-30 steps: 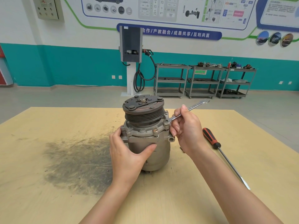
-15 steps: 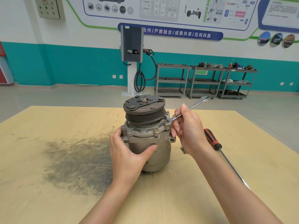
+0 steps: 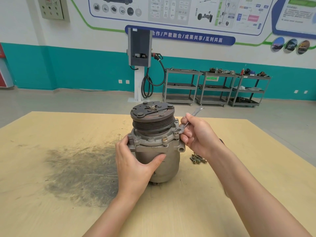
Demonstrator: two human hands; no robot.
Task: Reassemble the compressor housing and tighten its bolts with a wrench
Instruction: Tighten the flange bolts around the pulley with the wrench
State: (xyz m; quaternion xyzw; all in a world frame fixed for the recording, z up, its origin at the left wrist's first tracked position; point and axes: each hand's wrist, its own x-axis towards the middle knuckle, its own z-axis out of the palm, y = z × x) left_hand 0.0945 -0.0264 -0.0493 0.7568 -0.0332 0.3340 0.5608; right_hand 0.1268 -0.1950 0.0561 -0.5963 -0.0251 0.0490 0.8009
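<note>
Left hand wraps the front of the compressor, which stands upright on the wooden table between both hands (a dark smudge lies to the left). Right hand pinches a wrench seated on a flange bolt; loose bolts lie just below its wrist.

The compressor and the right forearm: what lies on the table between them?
In the head view, a small pile of loose bolts lies there on the table.
</note>
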